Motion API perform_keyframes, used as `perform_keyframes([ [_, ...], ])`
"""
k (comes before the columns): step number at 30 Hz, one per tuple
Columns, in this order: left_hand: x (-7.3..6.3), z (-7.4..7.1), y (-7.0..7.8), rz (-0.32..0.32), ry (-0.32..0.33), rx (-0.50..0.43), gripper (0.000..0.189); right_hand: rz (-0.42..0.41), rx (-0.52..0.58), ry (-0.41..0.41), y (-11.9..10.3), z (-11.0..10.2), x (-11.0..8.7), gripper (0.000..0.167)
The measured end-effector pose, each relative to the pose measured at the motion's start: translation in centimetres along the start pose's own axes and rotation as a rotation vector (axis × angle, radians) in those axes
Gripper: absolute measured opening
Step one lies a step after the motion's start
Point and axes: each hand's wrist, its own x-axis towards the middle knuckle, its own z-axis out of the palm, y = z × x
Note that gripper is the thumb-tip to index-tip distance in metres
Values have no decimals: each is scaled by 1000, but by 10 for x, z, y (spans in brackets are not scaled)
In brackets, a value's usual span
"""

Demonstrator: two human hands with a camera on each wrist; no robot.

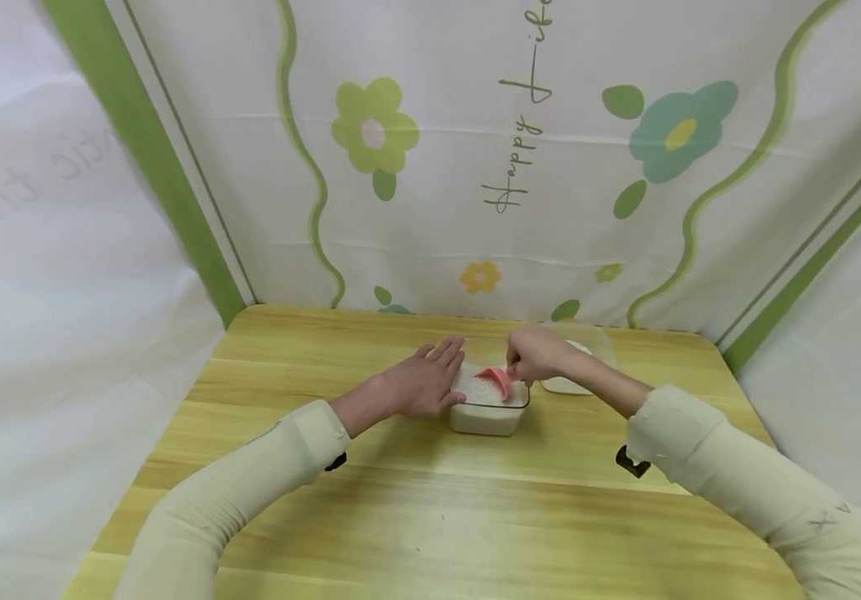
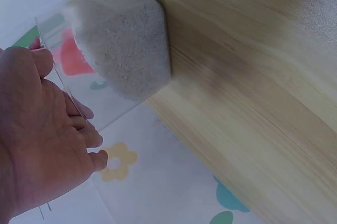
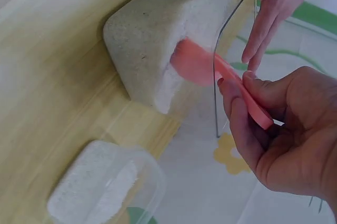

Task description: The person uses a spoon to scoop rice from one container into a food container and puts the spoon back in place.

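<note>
A clear container (image 1: 486, 421) of white grains that look like rice (image 2: 134, 39) stands on the table. My right hand (image 1: 538, 354) pinches the handle of a pink scoop (image 3: 197, 63), whose bowl dips into the grains at a tilt. Along the container's left rim lies my left hand (image 1: 422, 385), touching it with fingers stretched out and thumb at the near corner. How deep the scoop's tip sits is hidden by the grains.
Just right of the container, a second clear box (image 3: 142, 174) holds more white grains, partly behind my right forearm in the head view. The wooden table (image 1: 430, 517) reaches back to a flower-printed curtain (image 1: 430, 208).
</note>
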Motion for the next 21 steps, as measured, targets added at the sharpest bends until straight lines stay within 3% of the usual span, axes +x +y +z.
perform_keyframes([
  [6, 0, -2, 2, -2, -6, -8, 75, 118, 296, -47, 16, 3, -13, 24],
  [13, -2, -2, 4, -1, 3, -13, 75, 212, 530, -48, 25, 15, -25, 20],
  [21, -4, -4, 5, 6, 21, 3, 75, 229, 721, -3, 29, 29, -39, 24],
])
